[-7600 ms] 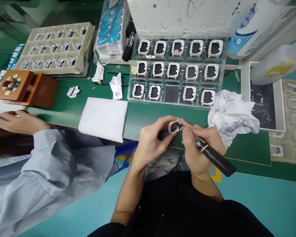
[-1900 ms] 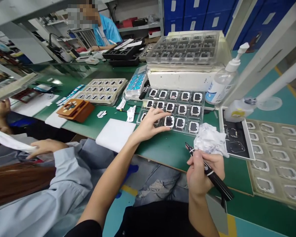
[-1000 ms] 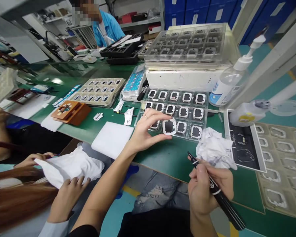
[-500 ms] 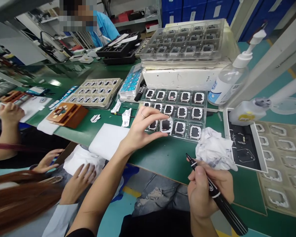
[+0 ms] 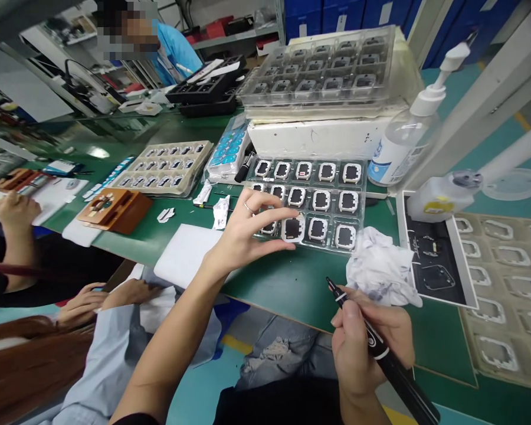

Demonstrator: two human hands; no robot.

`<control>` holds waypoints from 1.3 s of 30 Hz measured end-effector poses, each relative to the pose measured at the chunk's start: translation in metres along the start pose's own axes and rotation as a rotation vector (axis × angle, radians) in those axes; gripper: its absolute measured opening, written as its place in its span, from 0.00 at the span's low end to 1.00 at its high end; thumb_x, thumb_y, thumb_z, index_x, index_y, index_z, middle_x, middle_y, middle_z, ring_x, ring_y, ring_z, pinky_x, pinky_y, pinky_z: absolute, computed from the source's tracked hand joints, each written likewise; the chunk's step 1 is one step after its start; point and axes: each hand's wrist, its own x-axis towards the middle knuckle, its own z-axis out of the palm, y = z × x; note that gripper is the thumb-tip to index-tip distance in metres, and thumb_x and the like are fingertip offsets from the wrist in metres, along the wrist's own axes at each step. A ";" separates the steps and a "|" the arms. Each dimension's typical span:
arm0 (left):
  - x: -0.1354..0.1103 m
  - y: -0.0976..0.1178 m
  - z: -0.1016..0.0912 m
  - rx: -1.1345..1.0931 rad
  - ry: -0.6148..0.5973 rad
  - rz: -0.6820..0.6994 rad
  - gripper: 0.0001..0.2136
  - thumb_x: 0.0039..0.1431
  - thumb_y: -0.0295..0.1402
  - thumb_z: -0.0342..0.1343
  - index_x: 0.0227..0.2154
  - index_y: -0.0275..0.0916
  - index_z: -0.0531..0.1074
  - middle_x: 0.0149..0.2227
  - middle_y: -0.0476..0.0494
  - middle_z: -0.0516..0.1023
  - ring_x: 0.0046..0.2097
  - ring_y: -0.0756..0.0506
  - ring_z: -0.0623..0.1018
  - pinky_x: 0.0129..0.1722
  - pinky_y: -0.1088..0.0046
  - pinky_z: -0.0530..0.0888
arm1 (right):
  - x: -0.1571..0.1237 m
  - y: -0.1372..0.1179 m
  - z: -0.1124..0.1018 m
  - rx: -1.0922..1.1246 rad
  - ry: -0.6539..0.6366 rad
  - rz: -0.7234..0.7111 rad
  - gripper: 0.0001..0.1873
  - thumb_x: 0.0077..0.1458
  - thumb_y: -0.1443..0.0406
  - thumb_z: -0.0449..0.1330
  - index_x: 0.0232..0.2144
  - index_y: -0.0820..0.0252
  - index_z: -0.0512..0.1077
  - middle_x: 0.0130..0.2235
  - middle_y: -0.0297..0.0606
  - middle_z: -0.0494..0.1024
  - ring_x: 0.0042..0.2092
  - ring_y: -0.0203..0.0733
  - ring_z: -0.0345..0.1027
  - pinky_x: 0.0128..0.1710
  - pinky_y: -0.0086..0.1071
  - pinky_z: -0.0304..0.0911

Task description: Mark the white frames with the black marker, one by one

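My left hand pinches a white-rimmed watch case frame with a dark centre between thumb and forefinger. The frame is over the front row of a clear plastic tray, where several similar frames sit in pockets. Whether it is fully out of its pocket I cannot tell. In my right hand is a black marker pen, uncapped, its dark tip pointing up and left toward the tray. Just beyond that hand lies a crumpled white cloth.
Behind the tray rises a white box with stacked trays on top. A pump bottle and a smaller bottle stand right. To the left are a white pad, an orange-brown fixture block and co-workers' hands.
The view has shifted slightly. The neighbouring co-worker's hands have moved closer together over the white cloth in their lap. Both my hands keep hold of the frame and the marker.
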 end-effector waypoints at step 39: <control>0.052 0.013 0.047 0.117 -0.469 0.000 0.19 0.78 0.42 0.73 0.64 0.38 0.87 0.61 0.29 0.82 0.64 0.26 0.79 0.66 0.45 0.79 | 0.004 0.004 0.004 0.028 0.100 -0.031 0.10 0.73 0.64 0.76 0.43 0.53 0.77 0.27 0.22 0.77 0.22 0.43 0.74 0.39 0.53 0.92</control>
